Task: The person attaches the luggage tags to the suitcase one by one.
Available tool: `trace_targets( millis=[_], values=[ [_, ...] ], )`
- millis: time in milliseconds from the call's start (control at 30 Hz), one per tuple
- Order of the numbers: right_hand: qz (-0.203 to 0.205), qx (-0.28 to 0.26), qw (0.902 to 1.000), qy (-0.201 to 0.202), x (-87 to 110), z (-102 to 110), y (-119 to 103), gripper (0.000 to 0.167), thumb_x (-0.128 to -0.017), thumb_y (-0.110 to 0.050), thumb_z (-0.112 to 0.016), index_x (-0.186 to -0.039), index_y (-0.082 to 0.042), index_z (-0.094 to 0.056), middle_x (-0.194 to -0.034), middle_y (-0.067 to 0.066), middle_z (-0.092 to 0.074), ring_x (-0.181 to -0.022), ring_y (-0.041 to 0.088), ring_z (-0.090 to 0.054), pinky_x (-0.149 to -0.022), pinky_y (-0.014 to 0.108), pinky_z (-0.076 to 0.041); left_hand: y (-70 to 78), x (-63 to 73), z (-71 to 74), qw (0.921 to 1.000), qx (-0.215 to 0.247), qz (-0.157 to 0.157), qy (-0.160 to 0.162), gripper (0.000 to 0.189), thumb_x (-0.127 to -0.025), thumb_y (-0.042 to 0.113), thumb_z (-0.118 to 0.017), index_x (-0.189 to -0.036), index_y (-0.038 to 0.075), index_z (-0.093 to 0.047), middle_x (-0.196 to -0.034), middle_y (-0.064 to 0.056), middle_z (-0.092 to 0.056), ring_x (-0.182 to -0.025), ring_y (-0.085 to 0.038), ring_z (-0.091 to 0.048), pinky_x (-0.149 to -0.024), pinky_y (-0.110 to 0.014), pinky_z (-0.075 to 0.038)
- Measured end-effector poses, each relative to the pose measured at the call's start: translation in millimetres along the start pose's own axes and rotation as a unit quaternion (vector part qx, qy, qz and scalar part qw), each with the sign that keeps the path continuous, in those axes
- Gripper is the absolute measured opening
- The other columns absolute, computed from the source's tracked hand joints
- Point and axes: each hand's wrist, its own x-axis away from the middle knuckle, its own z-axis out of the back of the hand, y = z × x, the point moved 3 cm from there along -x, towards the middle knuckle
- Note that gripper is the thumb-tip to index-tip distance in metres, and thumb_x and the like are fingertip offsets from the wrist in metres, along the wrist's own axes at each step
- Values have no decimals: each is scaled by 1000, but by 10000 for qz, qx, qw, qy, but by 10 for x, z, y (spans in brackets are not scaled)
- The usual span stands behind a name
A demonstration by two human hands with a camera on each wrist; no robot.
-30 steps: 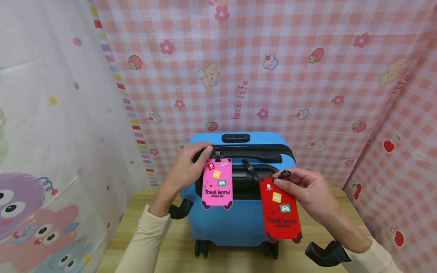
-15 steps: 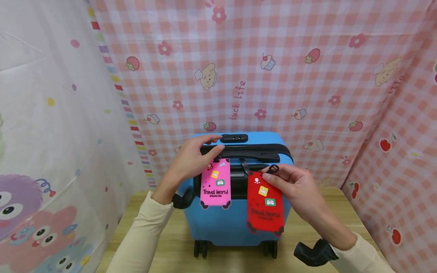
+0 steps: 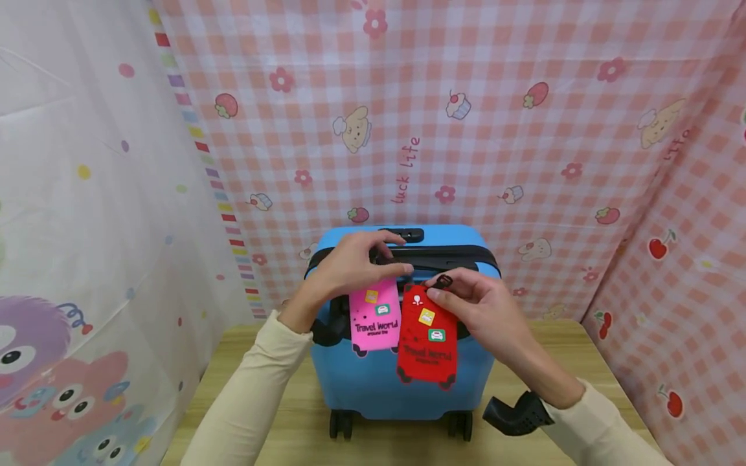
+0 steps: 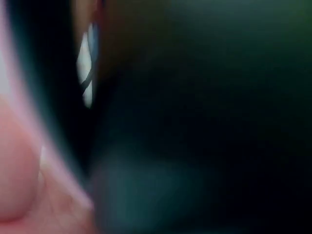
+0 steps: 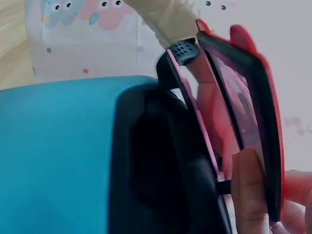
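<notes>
My right hand [image 3: 498, 320] pinches the top corner of a red luggage tag [image 3: 428, 362], near its black buckle [image 3: 443, 281]. In the right wrist view, thumb and fingers grip the red tag's edge from both sides, its dark-framed back [image 5: 258, 107] showing. A pink luggage tag [image 3: 375, 327] hangs on the front of a blue suitcase [image 3: 373, 388], partly behind the red one. My left hand [image 3: 355, 265] arches over the pink tag's top, thumb stretched toward the red tag, with a gap between thumb and fingers. The left wrist view is mostly dark and blurred.
The suitcase stands on wheels [image 3: 340, 424] on a wooden tabletop [image 3: 524, 446]. Its black carry handle [image 3: 449, 257] runs across the front, below a combination lock [image 3: 412, 234]. A checked pink curtain [image 3: 495, 142] hangs behind, a white printed one [image 3: 146, 213] at left.
My right hand has brought the red tag left and slightly up until it overlaps the pink tag. My left hand has slid right along the suitcase handle, covering the pink tag's top.
</notes>
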Motion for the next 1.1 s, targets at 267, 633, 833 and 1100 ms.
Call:
trace_targets(
  millis=[267, 633, 833, 1100],
  values=[
    [775, 501, 9944, -508, -134, 28, -97, 17, -96, -16, -66, -111, -8, -69, -97, 10, -74, -79, 22, -71, -69, 37, -60, -2, 6, -80, 9995, 143, 181, 234, 40, -86, 36, -77, -121, 17, -68, -103, -4, -67, -82, -17, -62, -69, -29, -52],
    [1506, 475, 9786, -1318, -352, 113, -95, 12, -95, -5, -64, -106, -3, -69, -93, 11, -73, -77, 23, -67, -70, 36, -60, 15, -9, -108, 9976, 146, 402, 552, 29, -84, 29, -80, -111, 21, -73, -97, 1, -71, -91, -17, -60, -79, -33, -49],
    [1381, 309, 9746, -1736, -397, 101, -87, 14, -98, -6, -60, -108, 0, -68, -94, 13, -72, -79, 24, -67, -71, 37, -60, -2, -5, -126, 9964, 378, 533, 541, 30, -84, 26, -80, -112, 19, -75, -101, 3, -73, -98, -16, -59, -83, -34, -48],
    [1279, 420, 9750, -1770, -411, 84, -96, 16, -100, -8, -57, -112, -1, -65, -99, 14, -70, -83, 25, -67, -74, 38, -60, -21, 15, -118, 9951, 716, 506, 452, 34, -85, 23, -79, -118, 17, -74, -113, 1, -72, -104, -17, -58, -80, -31, -51]
  ],
)
